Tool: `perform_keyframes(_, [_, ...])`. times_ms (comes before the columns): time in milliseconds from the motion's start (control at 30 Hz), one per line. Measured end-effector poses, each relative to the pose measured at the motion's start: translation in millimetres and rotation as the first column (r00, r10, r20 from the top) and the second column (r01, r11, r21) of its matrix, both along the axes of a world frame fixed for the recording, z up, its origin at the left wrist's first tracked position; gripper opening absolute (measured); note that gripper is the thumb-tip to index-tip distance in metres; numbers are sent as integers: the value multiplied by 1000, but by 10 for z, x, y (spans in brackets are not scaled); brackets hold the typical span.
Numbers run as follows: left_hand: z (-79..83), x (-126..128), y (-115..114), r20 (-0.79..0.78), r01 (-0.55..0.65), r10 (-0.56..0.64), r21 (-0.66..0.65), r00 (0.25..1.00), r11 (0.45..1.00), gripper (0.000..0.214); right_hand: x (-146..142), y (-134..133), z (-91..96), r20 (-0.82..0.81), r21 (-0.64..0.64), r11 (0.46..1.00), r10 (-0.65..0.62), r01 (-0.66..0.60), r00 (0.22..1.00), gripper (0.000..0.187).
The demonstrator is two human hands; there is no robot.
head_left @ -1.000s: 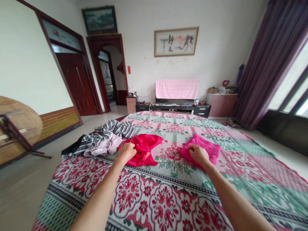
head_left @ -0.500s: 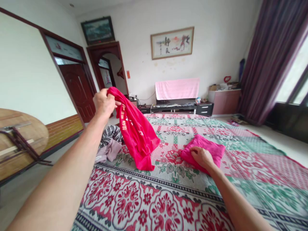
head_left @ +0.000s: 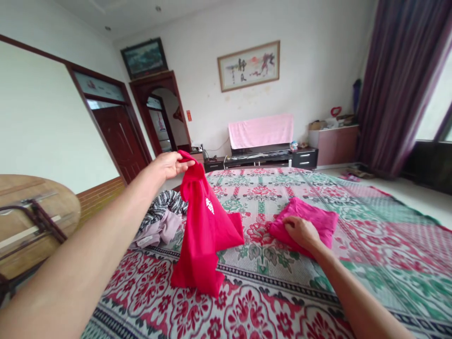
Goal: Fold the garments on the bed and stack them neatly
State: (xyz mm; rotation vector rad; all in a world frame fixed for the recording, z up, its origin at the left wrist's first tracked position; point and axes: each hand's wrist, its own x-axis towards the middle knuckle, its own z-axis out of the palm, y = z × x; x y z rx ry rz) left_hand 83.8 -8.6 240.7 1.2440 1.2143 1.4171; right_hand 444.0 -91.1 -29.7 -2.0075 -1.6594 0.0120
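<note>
My left hand [head_left: 173,165] is closed on the upper edge of a red garment [head_left: 206,230] with a small white print. The cloth hangs from the fingers in loose folds, and its lower end meets the patterned bedspread. To the right lies a folded pink garment [head_left: 319,219]. My right hand [head_left: 302,231] sits on its near left part, fingers curled against the fabric; the fingertips are partly hidden. Left of the red cloth, a heap holds a black-and-white knit garment [head_left: 167,205] and a pale pink garment [head_left: 164,229].
The flowered bedspread [head_left: 247,282] spreads beneath the clothes. Behind it stand a low black TV cabinet [head_left: 305,159] and a TV draped with a pink cloth [head_left: 261,131]. A folded round wooden table [head_left: 52,202] leans at left. Purple curtains [head_left: 395,84] hang at right.
My left hand has moved lower and slightly right with the red garment, whose lower end now reaches closer to me. My right hand stays on the pink garment. The view has shifted slightly.
</note>
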Motion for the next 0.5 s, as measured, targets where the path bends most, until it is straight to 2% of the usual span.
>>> perform_keyframes(33, [-64, 14, 106, 31, -35, 35, -4, 999, 999, 18, -1, -5, 0, -2, 2, 1000, 3, -3, 1000, 30])
perform_keyframes(100, [-71, -26, 267, 155, -133, 112, 130, 981, 982, 26, 0, -18, -2, -10, 10, 1000, 18, -18, 1000, 29])
perform_keyframes(167, [66, -160, 349, 239, -208, 127, 350, 963, 913, 36, 3, -28, -11, -15, 20, 999, 34, -33, 999, 29])
perform_keyframes(233, [253, -360, 362, 217, -265, 177, 495, 960, 828, 42, 7, -30, -25, -11, 25, 999, 41, -41, 999, 30])
perform_keyframes(300, [371, -582, 331, 156, -345, 311, 540, 937, 768, 46, 11, -19, -41, -1, 24, 999, 38, -38, 999, 30])
perform_keyframes(333, [376, -691, 307, 125, -389, 385, 535, 914, 750, 47, 12, -11, -48, 4, 24, 999, 34, -34, 999, 29])
perform_keyframes(400, [260, -904, 255, 69, -474, 509, 489, 858, 732, 47, 14, 7, -61, 13, 33, 999, 29, -29, 1000, 28])
perform_keyframes(500, [-160, -1231, 155, -65, -577, 647, 391, 760, 717, 42, 14, 20, -69, 21, 49, 998, 25, -26, 999, 29])
